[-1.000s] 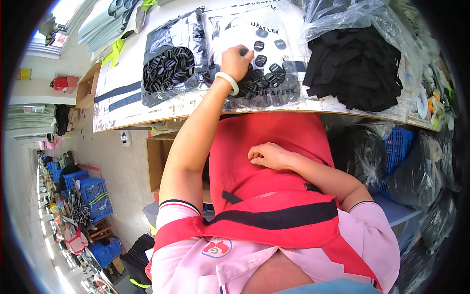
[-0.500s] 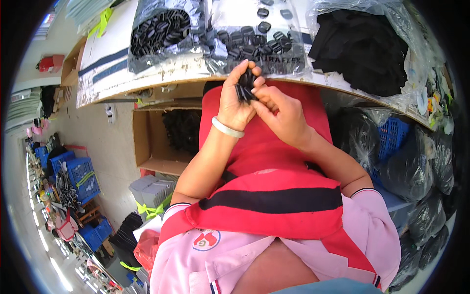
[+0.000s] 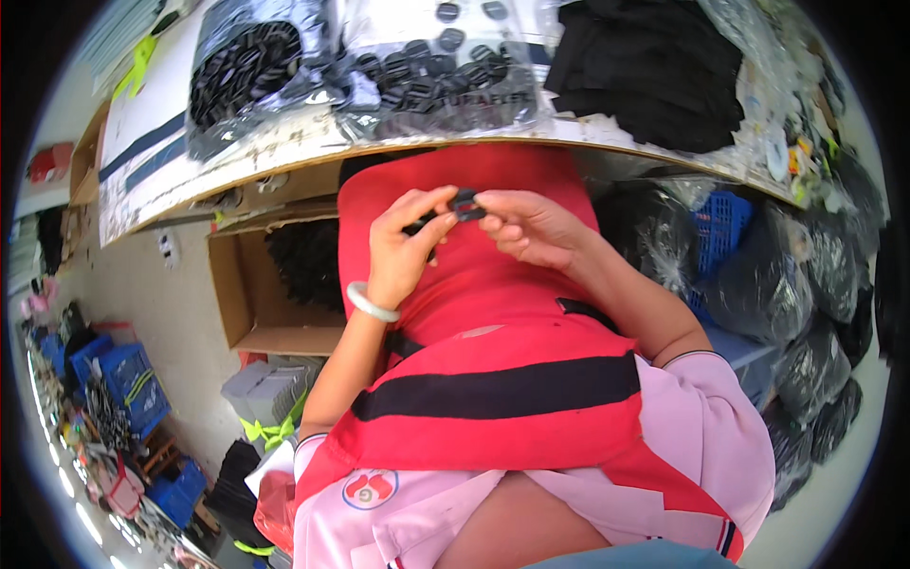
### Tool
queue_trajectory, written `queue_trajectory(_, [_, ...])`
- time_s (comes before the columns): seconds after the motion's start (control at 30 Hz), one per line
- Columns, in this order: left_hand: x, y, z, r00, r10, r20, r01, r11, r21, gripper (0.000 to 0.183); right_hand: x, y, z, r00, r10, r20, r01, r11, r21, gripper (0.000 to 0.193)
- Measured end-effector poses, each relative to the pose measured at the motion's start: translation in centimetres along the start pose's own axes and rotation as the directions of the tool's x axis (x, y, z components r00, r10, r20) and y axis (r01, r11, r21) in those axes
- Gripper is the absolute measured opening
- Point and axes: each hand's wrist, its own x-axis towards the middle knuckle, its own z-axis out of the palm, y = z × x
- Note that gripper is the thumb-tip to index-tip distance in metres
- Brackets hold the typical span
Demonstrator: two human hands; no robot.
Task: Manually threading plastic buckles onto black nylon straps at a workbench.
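Observation:
In front of my red apron (image 3: 483, 275), my two hands meet over a small black plastic buckle (image 3: 466, 205). My left hand (image 3: 402, 245) pinches one side of it between thumb and forefinger, and more black pieces show partly under its curled fingers. From the other side my right hand (image 3: 538, 228) grips the buckle with thumb and fingertips. Just beyond, loose black buckles (image 3: 408, 76) lie on a clear plastic bag on the table (image 3: 313, 156). To their left, an open clear bag holds a pile of similar black buckles (image 3: 245, 78).
Black fabric pieces (image 3: 649, 81) are stacked at the table's right. Below the table stand an open cardboard box (image 3: 232, 294) on the left and a blue crate (image 3: 720, 228) among dark plastic bags (image 3: 758, 294) on the right. Blue baskets (image 3: 137, 384) sit farther left.
My hands have come back from the table edge, closer to my body. The left palm has turned over from facing up, and one buckle is now between both hands' fingertips.

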Motion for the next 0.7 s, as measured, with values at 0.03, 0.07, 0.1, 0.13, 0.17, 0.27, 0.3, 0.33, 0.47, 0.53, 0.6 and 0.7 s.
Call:
queue_trajectory(0.03, [0.0, 0.1, -0.1, 0.987, 0.162, 0.012, -0.162, 0.973, 0.167, 0.023, 0.1, 0.5, -0.1, 1.0, 0.014, 0.008, -0.013, 1.0, -0.017, 0.018])
queue_trajectory(0.07, [0.3, 0.0, 0.1, 0.985, 0.168, 0.024, -0.17, 0.973, 0.156, 0.023, 0.0, 0.8, 0.0, 1.0, 0.027, 0.015, -0.027, 0.999, -0.033, 0.02])
queue_trajectory(0.1, [0.7, -0.2, 0.3, 0.966, 0.255, 0.045, -0.258, 0.941, 0.218, 0.022, -0.5, 0.6, 0.3, 0.997, 0.079, 0.018, -0.077, 0.994, -0.083, 0.022])
queue_trajectory(0.13, [0.9, -0.4, 0.2, 0.94, 0.336, 0.063, -0.34, 0.897, 0.281, 0.021, -0.8, 0.1, 0.7, 0.997, 0.074, 0.012, -0.073, 0.994, -0.086, 0.022])
queue_trajectory(0.17, [1.2, -0.8, 0.2, 0.961, 0.271, 0.048, -0.275, 0.937, 0.213, 0.016, -1.1, -0.5, 1.1, 0.993, -0.101, -0.064, 0.063, 0.9, -0.432, 0.023])
queue_trajectory(0.27, [1.2, -0.8, -0.7, 0.965, -0.236, 0.112, 0.259, 0.92, -0.293, 0.014, -1.7, -3.9, 0.6, 0.653, -0.725, 0.221, 0.252, -0.067, -0.965, 0.021])
queue_trajectory(0.3, [1.2, -0.9, -0.3, 0.965, -0.255, 0.062, 0.26, 0.9, -0.35, 0.016, -2.6, -5.8, 0.8, 0.598, -0.766, 0.236, -0.004, -0.298, -0.955, 0.012])
queue_trajectory(0.33, [1.3, -0.9, -0.2, 0.965, -0.253, 0.071, 0.262, 0.9, -0.349, 0.016, -2.7, -7.9, -0.2, 0.422, -0.744, 0.518, -0.03, -0.582, -0.812, 0.011])
queue_trajectory(0.47, [1.4, -1.2, 0.1, 0.931, -0.347, 0.111, 0.364, 0.878, -0.312, 0.016, -1.5, -14.0, -2.8, 0.455, -0.539, 0.709, -0.335, -0.841, -0.424, 0.019])
queue_trajectory(0.53, [1.4, -1.3, 0.4, 0.924, -0.364, 0.116, 0.383, 0.878, -0.288, 0.017, -0.1, -15.0, -4.5, 0.477, -0.519, 0.709, -0.363, -0.851, -0.379, 0.019])
queue_trajectory(0.6, [1.3, -1.5, 0.5, 0.919, -0.365, 0.151, 0.394, 0.874, -0.284, 0.018, 0.9, -15.9, -5.6, 0.5, -0.496, 0.71, -0.387, -0.861, -0.33, 0.02])
queue_trajectory(0.7, [1.0, -1.7, 0.5, 0.913, -0.385, 0.135, 0.408, 0.864, -0.296, 0.018, 1.4, -16.5, -5.1, 0.526, -0.636, 0.565, -0.367, -0.769, -0.523, 0.016])
